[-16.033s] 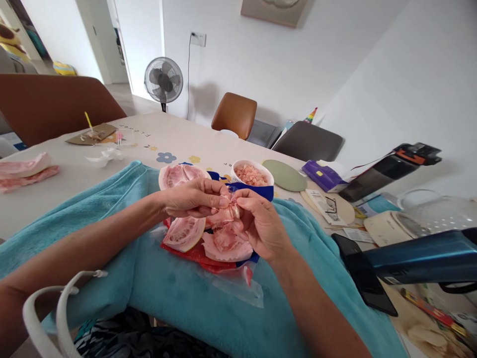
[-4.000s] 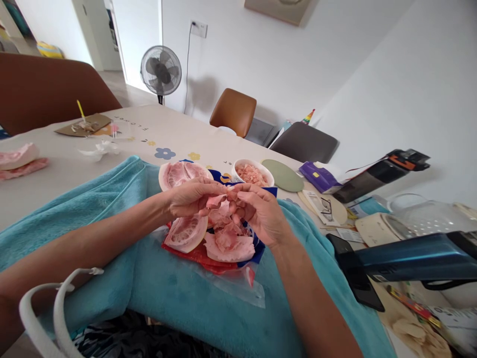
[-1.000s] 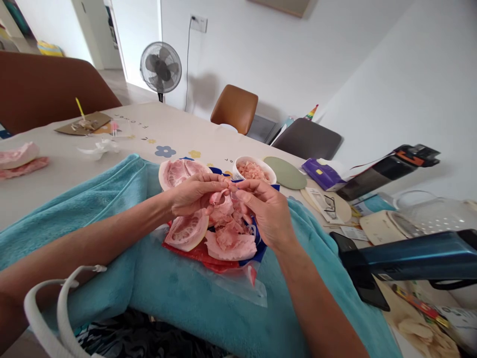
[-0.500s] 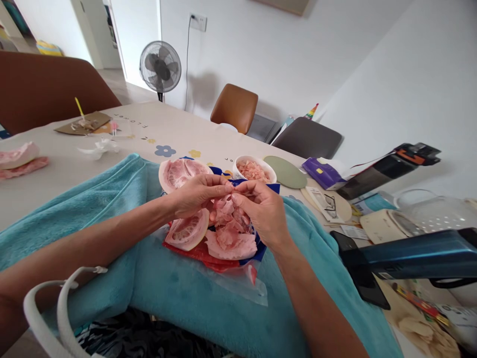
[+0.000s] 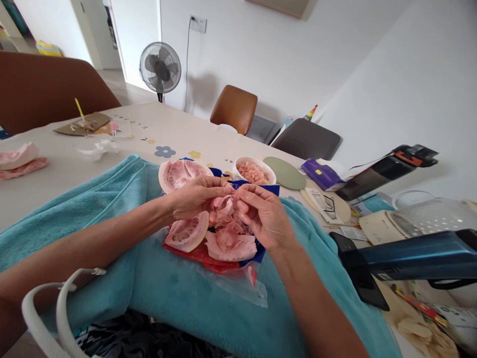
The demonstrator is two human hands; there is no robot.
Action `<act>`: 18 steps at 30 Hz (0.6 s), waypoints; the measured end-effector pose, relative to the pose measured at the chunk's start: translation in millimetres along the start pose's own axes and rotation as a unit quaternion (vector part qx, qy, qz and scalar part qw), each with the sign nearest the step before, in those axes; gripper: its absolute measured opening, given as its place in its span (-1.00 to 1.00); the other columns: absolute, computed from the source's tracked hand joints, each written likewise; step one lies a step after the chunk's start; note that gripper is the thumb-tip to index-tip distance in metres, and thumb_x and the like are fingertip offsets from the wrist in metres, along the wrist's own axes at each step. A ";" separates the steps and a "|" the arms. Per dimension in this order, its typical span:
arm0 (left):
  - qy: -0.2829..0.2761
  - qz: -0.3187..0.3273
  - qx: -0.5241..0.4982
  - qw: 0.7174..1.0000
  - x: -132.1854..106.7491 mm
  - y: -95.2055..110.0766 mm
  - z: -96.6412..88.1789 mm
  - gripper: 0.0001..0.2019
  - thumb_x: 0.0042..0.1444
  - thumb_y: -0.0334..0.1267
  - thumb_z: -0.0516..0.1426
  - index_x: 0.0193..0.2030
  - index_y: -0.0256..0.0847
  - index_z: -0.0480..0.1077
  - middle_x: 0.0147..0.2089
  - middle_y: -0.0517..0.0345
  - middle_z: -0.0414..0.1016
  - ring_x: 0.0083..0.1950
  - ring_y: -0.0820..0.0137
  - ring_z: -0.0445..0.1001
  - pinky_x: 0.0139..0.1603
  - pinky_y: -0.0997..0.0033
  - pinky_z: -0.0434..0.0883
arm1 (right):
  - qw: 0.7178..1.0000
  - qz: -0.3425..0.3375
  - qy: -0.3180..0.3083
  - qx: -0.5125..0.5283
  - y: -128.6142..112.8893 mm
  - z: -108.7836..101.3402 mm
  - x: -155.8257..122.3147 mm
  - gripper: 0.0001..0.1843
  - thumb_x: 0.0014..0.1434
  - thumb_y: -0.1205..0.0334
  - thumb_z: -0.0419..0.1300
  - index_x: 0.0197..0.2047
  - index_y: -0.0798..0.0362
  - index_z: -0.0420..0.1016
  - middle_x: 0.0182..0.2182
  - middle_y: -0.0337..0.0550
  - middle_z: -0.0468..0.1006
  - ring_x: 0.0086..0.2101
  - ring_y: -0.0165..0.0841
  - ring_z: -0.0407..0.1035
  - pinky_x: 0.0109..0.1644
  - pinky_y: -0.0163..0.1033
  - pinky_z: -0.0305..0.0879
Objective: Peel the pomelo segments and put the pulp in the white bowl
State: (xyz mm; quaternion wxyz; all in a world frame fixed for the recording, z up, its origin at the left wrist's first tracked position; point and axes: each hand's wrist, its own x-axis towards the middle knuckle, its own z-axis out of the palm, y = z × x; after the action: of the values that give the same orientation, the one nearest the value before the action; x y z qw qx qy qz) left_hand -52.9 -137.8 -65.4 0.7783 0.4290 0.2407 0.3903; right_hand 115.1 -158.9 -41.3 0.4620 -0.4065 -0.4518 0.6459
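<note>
My left hand (image 5: 201, 194) is closed in a pinch on a small pink piece of pomelo (image 5: 234, 193). On the other side of that piece, my right hand (image 5: 263, 211) pinches with thumb and forefinger, its other fingers loosely curled. Whether flesh or only membrane is between the fingertips, I cannot make out. Below both hands lie torn pomelo membranes (image 5: 229, 231) and thick pomelo peel pieces (image 5: 188, 232), on a red and blue plastic bag (image 5: 201, 259). A larger hollow peel (image 5: 182, 174) sits behind my left hand. Just beyond the fingers stands a white bowl (image 5: 274, 175) of peeled pomelo flesh (image 5: 253, 171).
A teal blanket (image 5: 175, 293) spreads beneath the bag. To the right are a green oval mat (image 5: 285, 173), a purple pack (image 5: 322, 174), eyeglasses (image 5: 330, 205), a phone (image 5: 361, 273) and a blue bottle (image 5: 421, 256). More peel (image 5: 18, 156) and crumpled tissue (image 5: 100, 148) lie left.
My right hand has shifted slightly right and turned, so more of its fingers show. My left hand stays nearly in place, and a strip of membrane now shows between the hands.
</note>
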 end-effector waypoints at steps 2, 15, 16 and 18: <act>0.001 0.004 -0.008 1.000 0.4 0.4 0.0 -0.92 0.12 -0.34 0.20 -0.33 -0.32 0.43 -0.65 0.32 0.30 -0.67 0.57 0.27 -0.71 0.60 0.40 | 0.999 -0.037 0.020 -0.030 1.9 0.9 0.5 -0.86 -0.02 0.23 0.31 -0.42 0.07 0.44 -0.68 -0.37 0.36 -0.67 -0.56 0.18 -0.64 -0.44 0.12; 0.018 -0.011 -0.028 0.999 -0.8 10.0 -2.1 -0.91 0.05 -0.37 0.25 -0.32 -0.37 0.47 -0.62 0.25 0.29 -0.59 0.52 0.31 -0.74 0.62 0.37 | 0.996 -0.079 0.003 0.034 -17.9 -12.3 -2.2 -0.88 -0.03 0.31 0.33 -0.44 0.06 0.44 -0.52 -0.31 0.42 -0.59 -0.57 0.24 -0.66 -0.48 0.15; 0.018 -0.009 -0.028 0.999 -0.5 9.5 -2.2 -0.91 0.06 -0.37 0.24 -0.31 -0.36 0.48 -0.62 0.24 0.30 -0.58 0.51 0.32 -0.73 0.61 0.38 | 0.997 -0.067 -0.003 0.043 -17.9 -11.8 -1.8 -0.87 -0.03 0.30 0.33 -0.45 0.06 0.44 -0.51 -0.30 0.43 -0.57 -0.57 0.25 -0.65 -0.49 0.17; 0.019 -0.004 -0.031 0.999 -0.2 8.5 -2.3 -0.93 0.08 -0.37 0.22 -0.31 -0.35 0.48 -0.57 0.21 0.35 -0.57 0.51 0.33 -0.72 0.59 0.40 | 0.997 -0.048 -0.012 0.052 -17.2 -10.7 -0.8 -0.87 -0.03 0.31 0.33 -0.46 0.07 0.43 -0.50 -0.28 0.44 -0.55 -0.56 0.26 -0.62 -0.49 0.19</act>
State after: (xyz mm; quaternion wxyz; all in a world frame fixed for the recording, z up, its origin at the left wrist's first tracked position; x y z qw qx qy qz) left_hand -58.0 -134.1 -59.3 0.7877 0.3963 0.2451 0.4029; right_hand 129.4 -154.6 -27.5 0.5077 -0.3522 -0.4422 0.6501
